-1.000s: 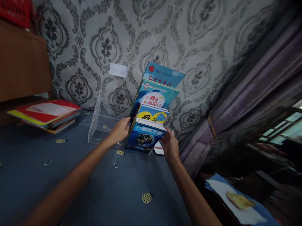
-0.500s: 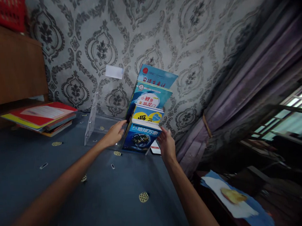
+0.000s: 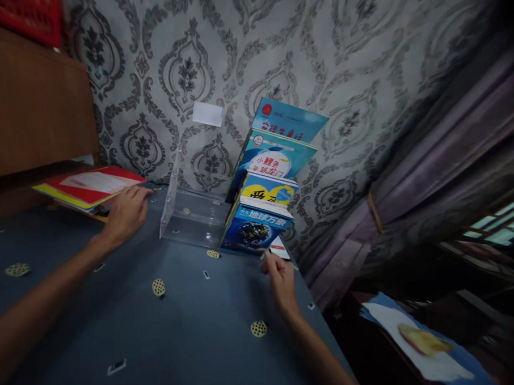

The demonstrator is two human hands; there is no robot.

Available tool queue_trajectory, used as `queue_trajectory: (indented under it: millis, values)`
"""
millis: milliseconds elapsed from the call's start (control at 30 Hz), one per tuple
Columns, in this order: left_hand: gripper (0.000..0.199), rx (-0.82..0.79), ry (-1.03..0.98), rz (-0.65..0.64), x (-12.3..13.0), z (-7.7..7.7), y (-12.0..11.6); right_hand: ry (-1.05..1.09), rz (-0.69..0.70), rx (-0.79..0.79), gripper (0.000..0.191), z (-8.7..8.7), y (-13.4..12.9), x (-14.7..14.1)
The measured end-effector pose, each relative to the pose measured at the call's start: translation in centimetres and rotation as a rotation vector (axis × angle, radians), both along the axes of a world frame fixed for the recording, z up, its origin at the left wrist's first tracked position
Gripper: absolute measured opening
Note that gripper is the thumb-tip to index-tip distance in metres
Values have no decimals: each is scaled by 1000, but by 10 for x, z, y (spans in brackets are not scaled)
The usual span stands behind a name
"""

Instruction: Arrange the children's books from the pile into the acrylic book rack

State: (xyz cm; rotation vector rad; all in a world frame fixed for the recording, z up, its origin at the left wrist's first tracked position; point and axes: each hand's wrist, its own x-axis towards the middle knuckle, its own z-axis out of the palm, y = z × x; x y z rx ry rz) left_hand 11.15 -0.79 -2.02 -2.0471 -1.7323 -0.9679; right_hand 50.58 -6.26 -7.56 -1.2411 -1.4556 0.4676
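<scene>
My left hand (image 3: 128, 216) is at the right end of a low stack of books or folders with a red and yellow one on top (image 3: 86, 188). Its fingers are extended, and it covers part of the stack. My right hand (image 3: 280, 278) has curled fingers at the front right corner of a clear book rack (image 3: 168, 216); a pale glint shows at the fingertips, but any held thing is hidden. Several books stand in the rack's right side, the front one a blue book with a globe on its cover (image 3: 252, 232). Taller blue-green books (image 3: 292, 120) rise behind.
A wooden cabinet (image 3: 36, 105) with a red basket (image 3: 23, 18) stands at the left. Patterned wallpaper backs the blue tablecloth (image 3: 195, 331). At right hang purple curtains (image 3: 393, 192); below them, a yellowish item (image 3: 423, 339) lies on white and blue sheets.
My left hand has left the books in the rack and moved left to the stack. My right hand has dropped from the books' right edge, its fingers now curled. The view has shifted slightly.
</scene>
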Motion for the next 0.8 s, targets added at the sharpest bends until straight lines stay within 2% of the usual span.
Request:
queue_trajectory:
  millis: [100,267,367,433,633,800]
  values:
    - [39,-66,163,214,-29,7,-6,-124,187,-71,54,-4,-12,-27]
    - [72,-338,214,391,-76,8,-6,-343,431,6,49,-9,-23,-63]
    - [65,-568,211,399,-98,5,-3,-389,494,18,48,-16,-29,-73]
    - [59,-654,218,373,-108,5,0,-409,518,16,48,-21,-32,-74]
    - [64,-660,173,392,-117,12,16,-407,519,-21,50,-22,-35,-72]
    - [53,-689,262,396,-115,11,13,-382,518,-38,52,-21,-33,-71]
